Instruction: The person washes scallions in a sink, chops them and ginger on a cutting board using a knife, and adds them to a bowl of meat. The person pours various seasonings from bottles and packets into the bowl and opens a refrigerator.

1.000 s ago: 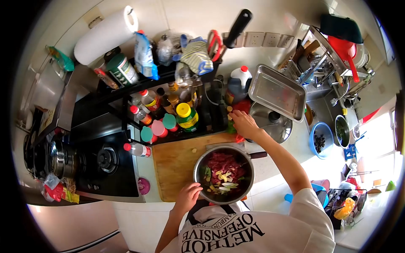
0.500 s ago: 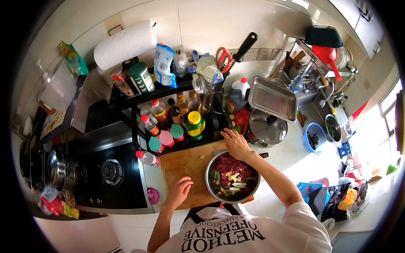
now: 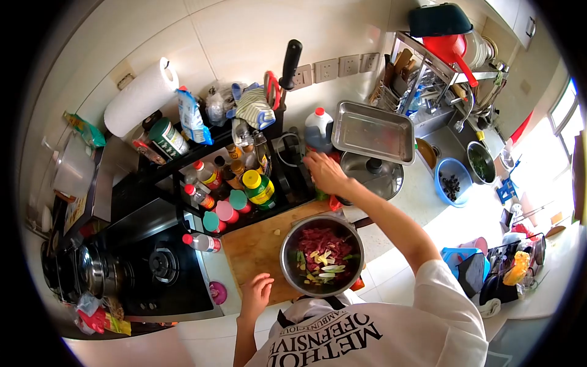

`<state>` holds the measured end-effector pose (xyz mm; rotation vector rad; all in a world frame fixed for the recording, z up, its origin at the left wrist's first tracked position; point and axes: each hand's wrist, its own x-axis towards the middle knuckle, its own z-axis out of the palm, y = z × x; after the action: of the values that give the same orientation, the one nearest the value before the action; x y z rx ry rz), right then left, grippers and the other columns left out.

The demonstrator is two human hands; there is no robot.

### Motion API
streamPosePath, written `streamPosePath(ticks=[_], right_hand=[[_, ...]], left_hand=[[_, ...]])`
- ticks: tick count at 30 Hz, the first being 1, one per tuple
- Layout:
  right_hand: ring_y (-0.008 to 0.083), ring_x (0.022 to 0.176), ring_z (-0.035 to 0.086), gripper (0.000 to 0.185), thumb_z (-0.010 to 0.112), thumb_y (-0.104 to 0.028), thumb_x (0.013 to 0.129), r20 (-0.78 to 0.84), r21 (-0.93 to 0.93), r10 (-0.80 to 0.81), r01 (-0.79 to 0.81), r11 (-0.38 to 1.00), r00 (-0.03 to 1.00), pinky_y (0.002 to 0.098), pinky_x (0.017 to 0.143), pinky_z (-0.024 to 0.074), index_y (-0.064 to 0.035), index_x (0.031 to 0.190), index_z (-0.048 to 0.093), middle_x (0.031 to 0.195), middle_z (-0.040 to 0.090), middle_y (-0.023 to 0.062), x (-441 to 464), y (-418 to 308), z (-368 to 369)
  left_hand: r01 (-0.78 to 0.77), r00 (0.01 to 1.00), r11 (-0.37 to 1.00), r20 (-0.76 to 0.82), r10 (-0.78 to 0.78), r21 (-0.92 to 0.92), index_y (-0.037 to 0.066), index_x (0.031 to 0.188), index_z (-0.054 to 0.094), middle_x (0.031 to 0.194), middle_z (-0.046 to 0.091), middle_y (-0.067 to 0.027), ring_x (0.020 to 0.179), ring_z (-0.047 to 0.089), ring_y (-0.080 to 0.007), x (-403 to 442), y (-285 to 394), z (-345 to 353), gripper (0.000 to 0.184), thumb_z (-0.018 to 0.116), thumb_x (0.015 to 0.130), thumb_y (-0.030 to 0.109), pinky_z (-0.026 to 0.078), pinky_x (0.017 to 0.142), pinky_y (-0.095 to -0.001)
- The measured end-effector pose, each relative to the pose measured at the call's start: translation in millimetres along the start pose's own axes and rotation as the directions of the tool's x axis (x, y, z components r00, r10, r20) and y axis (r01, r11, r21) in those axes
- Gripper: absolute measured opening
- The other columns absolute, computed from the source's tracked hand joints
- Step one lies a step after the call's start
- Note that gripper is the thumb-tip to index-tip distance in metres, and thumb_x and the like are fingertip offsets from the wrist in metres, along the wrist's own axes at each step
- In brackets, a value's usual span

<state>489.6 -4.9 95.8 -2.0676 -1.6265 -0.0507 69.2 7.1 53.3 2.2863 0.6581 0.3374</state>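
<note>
Your left hand (image 3: 257,293) half-curled and empty, your right hand (image 3: 325,172) partly closed at upper centre, its hold unclear, you risk spilling the lower-centre pan (image 3: 289,260) of meat (image 3: 320,240) should your forearm (image 3: 391,219) snag its handle (image 3: 365,223).

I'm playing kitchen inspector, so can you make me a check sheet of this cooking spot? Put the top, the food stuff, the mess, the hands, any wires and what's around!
Surface: wooden cutting board, with small bits on it.
Cooking things: steel pan with red meat and pale and green slices.
Clutter: yellow-capped bottle among many others; steel tray partly covering a glass lid.
Hands: left empty, beside the pan; right reaching beyond the board, its grip hidden.
Cables: nothing seen.
Surroundings: stove at left, sink at right, wall sockets behind.
</note>
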Motion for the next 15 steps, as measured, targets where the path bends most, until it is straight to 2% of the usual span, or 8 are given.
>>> streamPosePath(ticks=[4, 9, 10, 13, 15], right_hand=[[0.0372, 0.109, 0.056, 0.03, 0.056, 0.002, 0.078, 0.042, -0.04, -0.013, 0.015, 0.999, 0.999, 0.0446, 0.09, 0.0499, 0.0002, 0.108, 0.058, 0.112, 0.059, 0.0182, 75.0, 30.8, -7.8], [0.0381, 0.103, 0.062, 0.02, 0.058, -0.002, 0.081, 0.125, -0.138, 0.011, 0.007, 0.99, 0.992, 0.0448, 0.084, 0.0543, -0.0015, 0.101, 0.063, 0.106, 0.063, 0.0195, 154.2, 72.6, 33.5], [0.0385, 0.105, 0.061, 0.027, 0.066, -0.001, 0.075, 0.242, -0.158, 0.045, -0.007, 0.987, 0.969, 0.0446, 0.089, 0.0527, -0.0023, 0.102, 0.063, 0.107, 0.063, 0.019, 172.4, 83.3, 44.9], [0.0353, 0.099, 0.068, 0.016, 0.06, -0.009, 0.085, 0.302, -0.294, 0.051, 0.042, 0.955, 0.952, 0.0431, 0.08, 0.0576, -0.0047, 0.094, 0.071, 0.101, 0.07, 0.0164, 196.6, 97.6, 69.0], [0.0335, 0.102, 0.068, 0.018, 0.059, -0.011, 0.087, 0.33, -0.317, 0.089, 0.022, 0.948, 0.94, 0.0435, 0.083, 0.0565, -0.0073, 0.097, 0.074, 0.107, 0.07, 0.0154, 207.8, 107.6, 94.1]], left_hand=[[0.093, 0.995, 0.995, -0.032, -0.094, -0.02, 0.004, 0.101, 0.068, 0.111, 0.065, -0.0126, 0.104, 0.062, -0.0327, -8.5, 15.5, 7.7, 0.016, 0.064, 0.085, 0.004, 0.049, 0.089, -0.0402], [0.2, 0.977, 0.98, -0.067, -0.201, -0.014, 0.005, 0.1, 0.068, 0.11, 0.065, -0.0136, 0.103, 0.062, -0.0326, -26.0, 18.1, 23.9, 0.015, 0.064, 0.086, 0.005, 0.05, 0.088, -0.0397], [0.216, 0.973, 0.976, -0.08, -0.215, -0.001, 0.005, 0.099, 0.068, 0.11, 0.065, -0.0136, 0.103, 0.062, -0.0324, -33.7, 14.9, 29.7, 0.014, 0.064, 0.086, 0.005, 0.05, 0.088, -0.0395], [0.26, 0.962, 0.965, -0.097, -0.256, 0.025, 0.006, 0.099, 0.068, 0.11, 0.065, -0.0125, 0.103, 0.062, -0.032, -49.6, 11.7, 38.9, 0.014, 0.065, 0.085, 0.005, 0.05, 0.089, -0.0392], [0.293, 0.953, 0.955, -0.098, -0.287, 0.05, 0.007, 0.099, 0.068, 0.111, 0.065, -0.0119, 0.103, 0.061, -0.0321, -56.3, 19.7, 41.3, 0.013, 0.064, 0.086, 0.005, 0.05, 0.088, -0.0396]])
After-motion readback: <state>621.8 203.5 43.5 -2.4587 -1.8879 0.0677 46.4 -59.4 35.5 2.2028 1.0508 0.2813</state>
